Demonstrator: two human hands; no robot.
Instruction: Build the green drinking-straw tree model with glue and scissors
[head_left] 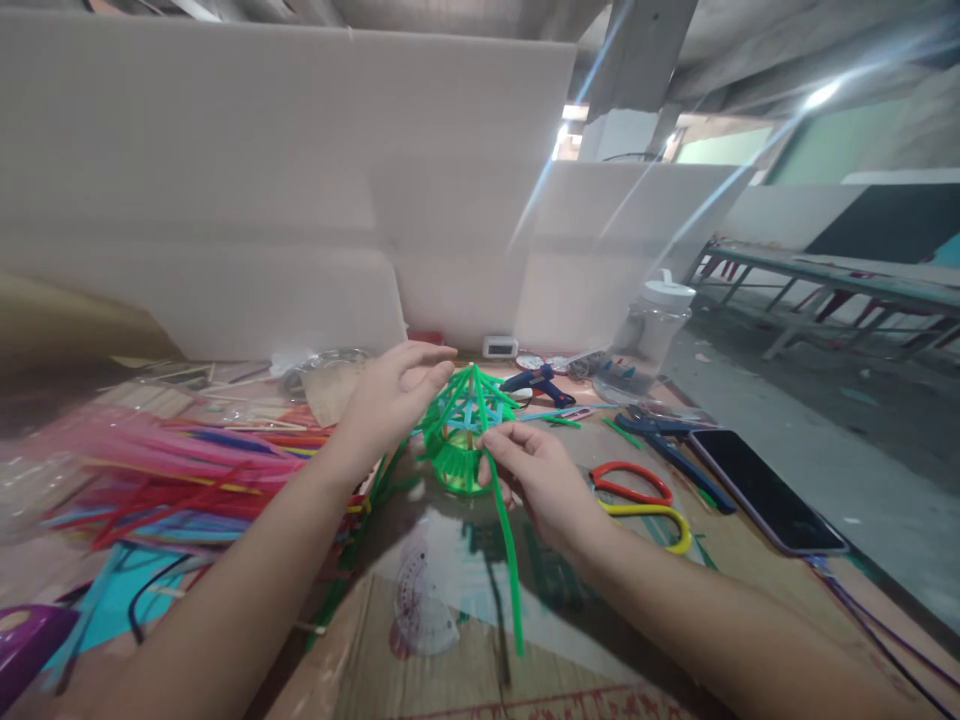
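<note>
A small green cage-like structure [459,472] with a pointed top stands at the middle of the table, with blue pieces inside it. My right hand [536,475] pinches a green pipe cleaner [511,565] at the structure's near right side. One end of that pipe cleaner hangs down toward me, and the rest runs up toward the peak. At the structure's upper left is my left hand [397,395], its fingers stretched out and the thumb apart. Whether its fingertips touch the peak, I cannot tell.
Many coloured pipe cleaners [202,460] lie at left. A glue gun [541,382] is behind the structure. At right are scissors [637,500], dark-handled pliers [686,460], a phone [765,490] and a clear bottle [649,335]. A protractor [424,605] lies in front.
</note>
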